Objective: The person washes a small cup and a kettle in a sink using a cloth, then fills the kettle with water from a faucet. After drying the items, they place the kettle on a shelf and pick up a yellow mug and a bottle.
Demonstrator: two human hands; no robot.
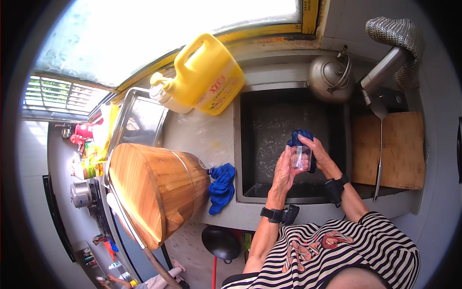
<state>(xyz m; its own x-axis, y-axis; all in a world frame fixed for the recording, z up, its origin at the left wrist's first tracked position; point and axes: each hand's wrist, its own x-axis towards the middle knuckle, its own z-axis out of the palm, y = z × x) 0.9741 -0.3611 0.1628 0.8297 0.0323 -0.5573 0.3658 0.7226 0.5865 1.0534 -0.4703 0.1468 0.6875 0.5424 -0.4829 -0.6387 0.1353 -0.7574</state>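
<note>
Over a dark rectangular sink [267,119], my left hand [283,171] grips a small clear cup [302,159]. Its fingers show through the transparent wall. A bunched dark-blue cloth [300,137] is in my right hand [318,153], pressed close to the cup's rim. Part of the cloth is hidden behind the cup and fingers. The sink floor has pale specks or droplets. A second blue cloth [222,188] lies crumpled on the counter [184,133] to the left, beside a large wooden lidded tub [173,188].
A yellow jug [213,79] and a pump bottle [169,99] stand behind. At right are a metal kettle [330,77], a cutting board [400,151] with a long-handled ladle [379,155], and a faucet [386,70]. A wok [221,244] sits below the counter; another person's hand [114,278] shows lower left.
</note>
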